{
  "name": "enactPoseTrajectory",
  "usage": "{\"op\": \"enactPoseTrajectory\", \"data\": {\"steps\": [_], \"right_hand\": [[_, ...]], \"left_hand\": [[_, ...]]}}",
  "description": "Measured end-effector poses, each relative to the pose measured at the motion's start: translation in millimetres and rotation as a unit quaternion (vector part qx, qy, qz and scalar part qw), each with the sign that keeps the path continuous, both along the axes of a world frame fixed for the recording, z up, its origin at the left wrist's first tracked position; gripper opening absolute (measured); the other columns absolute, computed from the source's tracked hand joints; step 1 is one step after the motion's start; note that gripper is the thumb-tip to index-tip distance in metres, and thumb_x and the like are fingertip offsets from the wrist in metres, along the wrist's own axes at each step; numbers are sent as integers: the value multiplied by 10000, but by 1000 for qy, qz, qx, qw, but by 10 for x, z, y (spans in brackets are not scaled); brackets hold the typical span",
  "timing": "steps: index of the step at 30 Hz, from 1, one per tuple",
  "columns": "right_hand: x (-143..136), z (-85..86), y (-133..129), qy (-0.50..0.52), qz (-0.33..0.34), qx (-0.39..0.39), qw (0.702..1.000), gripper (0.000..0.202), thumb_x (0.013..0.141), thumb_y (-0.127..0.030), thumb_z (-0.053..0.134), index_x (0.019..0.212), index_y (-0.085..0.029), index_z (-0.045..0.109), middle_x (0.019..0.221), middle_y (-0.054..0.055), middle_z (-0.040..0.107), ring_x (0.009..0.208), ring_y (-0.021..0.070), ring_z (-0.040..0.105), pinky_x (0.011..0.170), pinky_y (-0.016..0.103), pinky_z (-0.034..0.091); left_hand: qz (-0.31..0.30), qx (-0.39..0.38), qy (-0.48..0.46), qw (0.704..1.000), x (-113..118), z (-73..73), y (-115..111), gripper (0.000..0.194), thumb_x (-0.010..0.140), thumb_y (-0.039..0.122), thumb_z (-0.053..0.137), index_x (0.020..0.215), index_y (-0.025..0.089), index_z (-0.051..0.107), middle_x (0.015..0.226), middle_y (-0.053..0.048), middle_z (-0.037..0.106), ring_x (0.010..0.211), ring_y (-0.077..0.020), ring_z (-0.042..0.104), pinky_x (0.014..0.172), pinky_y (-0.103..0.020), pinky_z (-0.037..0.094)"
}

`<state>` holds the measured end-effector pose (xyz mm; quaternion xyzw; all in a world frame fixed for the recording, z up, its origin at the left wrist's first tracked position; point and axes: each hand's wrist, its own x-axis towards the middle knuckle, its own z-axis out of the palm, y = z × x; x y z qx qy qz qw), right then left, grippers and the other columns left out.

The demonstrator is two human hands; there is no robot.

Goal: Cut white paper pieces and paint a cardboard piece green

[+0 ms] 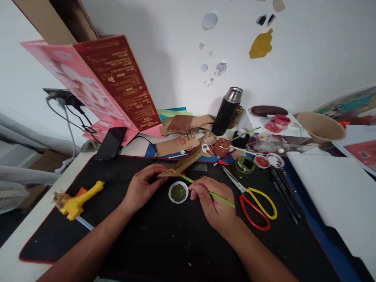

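Between the fingers of my left hand (143, 188) is a long piece of cardboard (188, 160), tilted up, with green paint along part of it. My right hand (216, 199) is closed around a thin paintbrush (223, 199) with a bright green handle. The brush tip reaches the near end of the cardboard; whether it touches is hard to see. Below, on the black mat, lies a small white lid (178, 192) holding dark green paint. Right of it stands an open jar of green paint (244, 166). Scissors (255, 203) with red and yellow handles lie beside my right hand.
A yellow glue gun (79, 199) lies at the left, below a black phone (111, 143). Cardboard scraps (178, 145), a brown paint jar (222, 147) and a black thermos (226, 113) crowd the back. Dark pens (283, 192) and white paper (329, 196) are at the right.
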<state>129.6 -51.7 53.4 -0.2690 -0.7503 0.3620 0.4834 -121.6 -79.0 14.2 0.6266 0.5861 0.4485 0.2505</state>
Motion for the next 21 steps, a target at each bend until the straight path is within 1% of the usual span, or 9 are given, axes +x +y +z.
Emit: {"op": "enactPoseTrajectory", "data": {"steps": [4,11,17,21], "right_hand": [[-14,7,-5,10,-1,-6,1000,281,1125,-269,531,939,-196,729,712,6,710,638,133,685,633,237,534],[-86,4,-47,-9,32,-12,999,324,1140,-342,524,916,-214,720,739,16,743,662,139,720,650,242,556],[-121,-3,-72,-14,50,-6,999,367,1155,-377,491,919,-206,715,755,28,753,652,135,711,654,240,559],[-149,-7,-85,-14,58,-10,998,378,1157,-405,484,932,-212,719,766,28,759,645,136,710,652,243,570]], "left_hand": [[2,0,4,1000,-1,1,-1,95,914,292,783,972,224,816,1035,-65,818,941,-211,775,843,-308,627],[-1,2,-1,1000,22,13,2,84,912,300,778,942,229,813,1013,-66,817,929,-216,777,840,-319,641],[-1,11,-9,1000,19,5,3,95,914,302,758,953,234,812,1029,-70,828,954,-230,792,864,-337,650],[-2,14,-14,1000,8,-8,6,106,904,300,761,963,229,812,1029,-76,832,953,-235,796,847,-343,656]]}}
